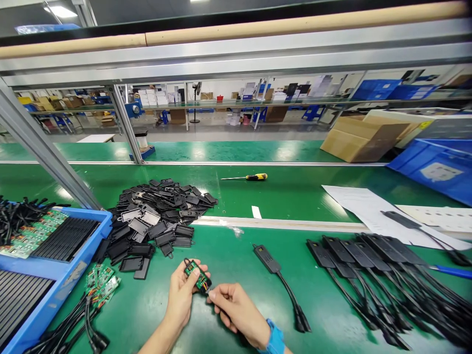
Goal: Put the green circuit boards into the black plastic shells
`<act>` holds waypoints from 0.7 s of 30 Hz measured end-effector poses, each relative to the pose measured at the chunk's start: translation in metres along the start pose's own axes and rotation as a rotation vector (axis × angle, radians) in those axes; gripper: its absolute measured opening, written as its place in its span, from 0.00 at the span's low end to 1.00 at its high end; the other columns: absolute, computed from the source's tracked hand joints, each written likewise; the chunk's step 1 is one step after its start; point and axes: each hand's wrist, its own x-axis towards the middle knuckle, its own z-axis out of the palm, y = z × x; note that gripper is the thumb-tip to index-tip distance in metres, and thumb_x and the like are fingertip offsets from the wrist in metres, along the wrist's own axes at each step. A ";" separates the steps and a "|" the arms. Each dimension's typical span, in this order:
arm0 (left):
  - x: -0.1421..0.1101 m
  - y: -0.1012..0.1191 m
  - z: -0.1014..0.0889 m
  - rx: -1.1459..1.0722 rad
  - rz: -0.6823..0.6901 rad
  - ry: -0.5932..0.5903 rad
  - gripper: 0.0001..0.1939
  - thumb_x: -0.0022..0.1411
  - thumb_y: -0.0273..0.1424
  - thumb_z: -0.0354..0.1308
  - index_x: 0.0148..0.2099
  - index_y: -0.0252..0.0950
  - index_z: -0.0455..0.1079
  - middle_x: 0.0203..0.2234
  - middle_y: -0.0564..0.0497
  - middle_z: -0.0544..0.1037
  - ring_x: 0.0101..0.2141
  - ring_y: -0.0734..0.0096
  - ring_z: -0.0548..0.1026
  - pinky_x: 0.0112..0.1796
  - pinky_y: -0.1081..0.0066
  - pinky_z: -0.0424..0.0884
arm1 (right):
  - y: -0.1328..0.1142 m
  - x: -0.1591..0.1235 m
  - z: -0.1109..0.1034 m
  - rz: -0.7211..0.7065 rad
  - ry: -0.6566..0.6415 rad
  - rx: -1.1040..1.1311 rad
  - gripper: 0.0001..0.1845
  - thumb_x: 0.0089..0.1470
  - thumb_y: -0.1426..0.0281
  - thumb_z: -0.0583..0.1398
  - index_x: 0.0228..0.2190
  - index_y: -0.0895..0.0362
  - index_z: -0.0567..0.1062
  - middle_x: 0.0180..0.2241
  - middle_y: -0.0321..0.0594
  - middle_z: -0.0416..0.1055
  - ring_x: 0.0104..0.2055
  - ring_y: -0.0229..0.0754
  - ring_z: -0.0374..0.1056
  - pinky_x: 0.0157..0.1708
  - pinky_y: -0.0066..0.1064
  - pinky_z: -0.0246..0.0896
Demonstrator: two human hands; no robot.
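Observation:
My left hand (180, 292) is closed around a black plastic casing with a green circuit board (199, 276) lying in it, the thumb pressing on the board. Small coloured wires show at the board's lower end. There my right hand (238, 307), with a blue band on the wrist, pinches the black cable where it meets the casing; most of that cable is hidden under the hand. To the right lies a closed black controller (267, 258) with a split cable. Beyond my left hand is a pile of black casing parts (165, 211).
Several finished-looking controllers with cables (365, 255) lie in a row at right. Loose circuit boards with cables (101, 285) rest beside a blue tray (83, 275) at left. Farther back are a screwdriver (256, 177), paper sheets (354, 206), a cardboard box (363, 137) and a blue bin (435, 167).

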 end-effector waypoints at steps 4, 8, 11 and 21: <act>0.000 -0.004 0.002 0.037 -0.009 -0.009 0.21 0.56 0.40 0.64 0.46 0.32 0.66 0.42 0.37 0.77 0.41 0.56 0.77 0.40 0.63 0.73 | 0.007 0.003 -0.001 -0.168 0.097 -0.200 0.26 0.49 0.48 0.60 0.22 0.61 0.68 0.15 0.31 0.60 0.15 0.29 0.51 0.16 0.23 0.42; -0.001 -0.006 0.003 0.058 -0.009 -0.014 0.22 0.56 0.42 0.63 0.46 0.32 0.65 0.39 0.38 0.78 0.40 0.55 0.77 0.38 0.64 0.73 | 0.007 0.001 0.001 -0.208 0.140 -0.206 0.24 0.50 0.51 0.60 0.21 0.60 0.68 0.15 0.32 0.59 0.16 0.31 0.51 0.17 0.24 0.42; -0.003 -0.004 0.005 -0.005 -0.031 -0.022 0.23 0.56 0.41 0.64 0.47 0.32 0.64 0.38 0.38 0.78 0.40 0.54 0.77 0.37 0.64 0.73 | 0.006 0.001 0.002 -0.220 0.171 -0.197 0.23 0.50 0.52 0.60 0.21 0.59 0.68 0.16 0.33 0.61 0.17 0.31 0.52 0.18 0.25 0.44; -0.007 -0.005 0.005 0.037 0.050 -0.010 0.21 0.59 0.41 0.61 0.48 0.34 0.62 0.40 0.39 0.78 0.42 0.54 0.76 0.39 0.63 0.73 | 0.004 0.007 0.000 -0.234 0.241 -0.367 0.20 0.51 0.56 0.58 0.19 0.60 0.68 0.15 0.33 0.58 0.20 0.33 0.50 0.21 0.27 0.42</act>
